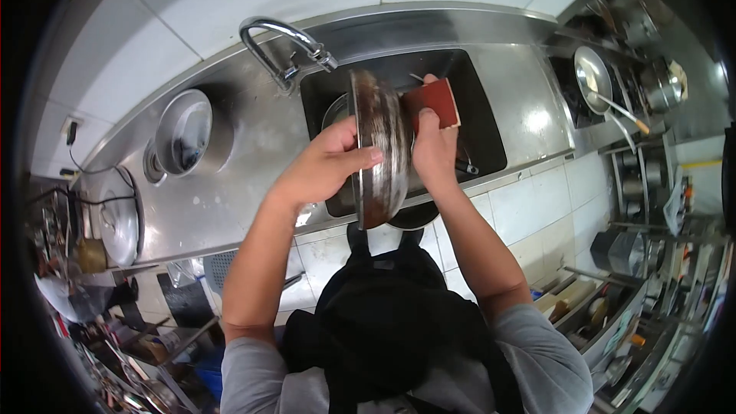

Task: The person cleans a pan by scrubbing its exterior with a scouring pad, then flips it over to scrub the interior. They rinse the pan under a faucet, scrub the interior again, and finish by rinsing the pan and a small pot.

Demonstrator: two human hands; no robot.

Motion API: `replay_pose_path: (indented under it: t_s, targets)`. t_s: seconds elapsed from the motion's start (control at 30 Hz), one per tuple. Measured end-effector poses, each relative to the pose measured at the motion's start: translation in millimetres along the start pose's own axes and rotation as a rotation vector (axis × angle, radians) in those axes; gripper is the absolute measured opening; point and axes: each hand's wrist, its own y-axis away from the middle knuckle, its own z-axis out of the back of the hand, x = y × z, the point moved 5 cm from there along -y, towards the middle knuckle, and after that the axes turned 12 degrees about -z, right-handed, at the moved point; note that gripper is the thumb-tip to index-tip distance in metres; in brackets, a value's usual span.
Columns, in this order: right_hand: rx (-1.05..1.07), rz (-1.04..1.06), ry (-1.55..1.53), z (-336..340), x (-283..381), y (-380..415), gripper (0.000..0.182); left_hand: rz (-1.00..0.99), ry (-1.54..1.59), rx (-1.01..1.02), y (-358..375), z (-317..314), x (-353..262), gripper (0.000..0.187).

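Note:
A round metal pan (385, 157) with brown scorch marks is held on edge over the sink (484, 138), its outer side facing right. My left hand (331, 162) grips it at the rim, thumb pressed on the stained side. Against the right of the pan, my right hand (434, 149) is closed on a folded reddish-brown sheet of sandpaper (435, 103), thumb on its face. Part of the sheet lies hidden behind the pan. Another metal vessel (335, 110) shows partly in the sink, behind the pan.
A chrome faucet (287, 27) arches over the sink's back left. On the left counter stand a metal pot (188, 130) and a round lid (117, 218). At right, a wok (592, 77) rests on the stove with a wooden-handled utensil (621, 113). Shelves of cookware (606, 303) stand lower right.

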Motion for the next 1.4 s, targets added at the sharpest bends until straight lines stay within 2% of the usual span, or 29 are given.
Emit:
replay_pose_path:
  t_s: [0.07, 0.1, 0.17, 0.23, 0.3, 0.37, 0.4, 0.43, 0.47, 0.53, 0.6, 0.63, 0.67, 0.73, 0.8, 0.83, 0.87, 0.93, 0.97, 1.0, 1.03, 1.07, 1.1, 1.13, 1.17, 1.23, 1.3, 1.37, 1.4]
  targets:
    - [0.053, 0.048, 0.035, 6.8, 7.3, 4.2, 0.052, 0.049, -0.106, 0.207, 11.8, -0.7, -23.0, 0.038]
    - [0.126, 0.051, 0.119, 8.7, 10.0, 6.5, 0.054, 0.089, -0.087, 0.21, 20.7, 8.5, -26.8, 0.036]
    - [0.248, 0.105, 0.336, 8.6, 21.8, 9.7, 0.056, 0.109, -0.106, 0.105, 47.8, 44.7, -19.9, 0.033]
    - [0.315, 0.082, 0.386, 10.6, 22.8, 2.7, 0.057, 0.14, -0.122, 0.003, 68.2, 49.0, -15.2, 0.03]
    - [0.394, 0.06, 0.436, 3.0, 14.2, -3.6, 0.057, 0.126, -0.186, -0.449, 95.2, 53.9, -19.8, 0.024]
    - [0.374, 0.13, 0.574, -12.2, -5.7, -7.5, 0.058, 0.079, -0.224, -0.526, 98.1, 50.1, -23.3, 0.024]
    - [0.424, 0.198, 0.477, -20.6, -12.4, -4.3, 0.058, 0.049, -0.271, -0.568, 99.3, 45.7, -27.0, 0.026]
    - [0.424, 0.226, 0.576, -30.8, -8.2, 3.1, 0.058, -0.034, -0.394, -0.792, 97.2, 34.8, -32.9, 0.036]
    - [0.423, 0.254, 0.674, -38.3, -3.8, 11.9, 0.059, -0.043, -0.397, -0.832, 92.4, 28.2, -27.5, 0.036]
    - [0.529, 0.23, 0.656, -49.2, -5.2, 23.1, 0.058, -0.076, -0.913, -1.124, 94.4, 34.1, -24.1, 0.048]
    - [0.601, 0.215, 0.643, -54.6, -7.7, 17.1, 0.057, -0.116, -0.898, -1.208, 90.1, 35.7, -22.3, 0.053]
    - [0.639, 0.099, 0.567, -52.6, -19.2, 0.1, 0.054, -0.161, -0.875, -1.266, 89.5, 35.1, -23.2, 0.058]
    - [0.676, -0.018, 0.493, -50.4, -29.5, -16.2, 0.052, -0.17, -0.874, -1.275, 89.6, 31.9, -22.3, 0.058]
    - [0.524, 0.09, 0.423, -45.4, -17.0, -49.2, 0.054, -0.181, -0.922, -1.242, 90.0, 26.5, -26.4, 0.058]
    - [0.393, 0.337, 0.318, -44.7, 0.6, -61.1, 0.06, -0.192, -0.864, -1.176, 92.2, 27.6, -29.7, 0.054]
    - [0.487, 0.254, 0.294, -45.3, 16.2, -55.4, 0.065, -0.168, -0.849, -1.005, 88.4, 29.1, -27.7, 0.051]
    - [0.477, 0.255, 0.292, -43.0, 31.5, -47.9, 0.065, -0.139, -0.828, -0.828, 82.6, 25.1, -27.0, 0.048]
    - [0.541, 0.294, 0.611, -44.1, 51.0, -25.4, 0.069, -0.093, -0.797, -0.693, 73.3, 13.9, -33.2, 0.046]
    - [0.511, 0.323, 0.797, -37.7, 60.5, -11.7, 0.076, -0.038, -0.875, -0.699, 69.5, 2.9, -38.3, 0.046]
    - [0.489, 0.314, 0.795, -32.3, 62.9, -9.5, 0.076, 0.015, -0.957, -0.706, 65.4, -6.5, -40.4, 0.045]
    - [0.555, 0.291, 0.852, -30.3, 61.6, -6.1, 0.078, -0.015, -1.068, -0.796, 62.6, -9.5, -36.7, 0.047]
    - [0.621, 0.264, 0.907, -28.0, 58.8, -2.2, 0.08, -0.015, -1.075, -0.771, 57.2, -10.6, -31.7, 0.047]
    - [0.581, 0.36, 0.922, -28.1, 53.3, -3.5, 0.079, -0.006, -1.15, -0.908, 56.7, -8.7, -31.5, 0.048]
    - [0.543, 0.337, 0.914, -31.0, 58.6, 0.5, 0.079, 0.001, -1.228, -1.03, 54.7, -9.2, -32.9, 0.051]
    - [0.561, 0.366, 0.911, -38.6, 70.1, 11.1, 0.072, 0.065, -1.221, -1.013, 49.9, -11.6, -38.5, 0.05]
    - [0.557, 0.37, 0.87, -56.5, 79.3, 18.0, 0.058, -0.072, -1.242, -0.939, 44.4, 7.0, -30.4, 0.049]
    - [0.496, 0.31, 0.821, -60.7, 68.3, 10.0, 0.057, -0.08, -1.148, -0.87, 41.0, 1.5, -31.7, 0.048]
    - [0.446, 0.593, 0.929, -67.0, 59.7, 7.0, 0.046, -0.142, -1.016, -0.861, 42.1, -7.7, -34.0, 0.046]
    - [0.44, 0.571, 0.916, -58.8, 55.2, -10.5, 0.046, -0.124, -1.03, -0.845, 40.0, -9.9, -32.7, 0.046]
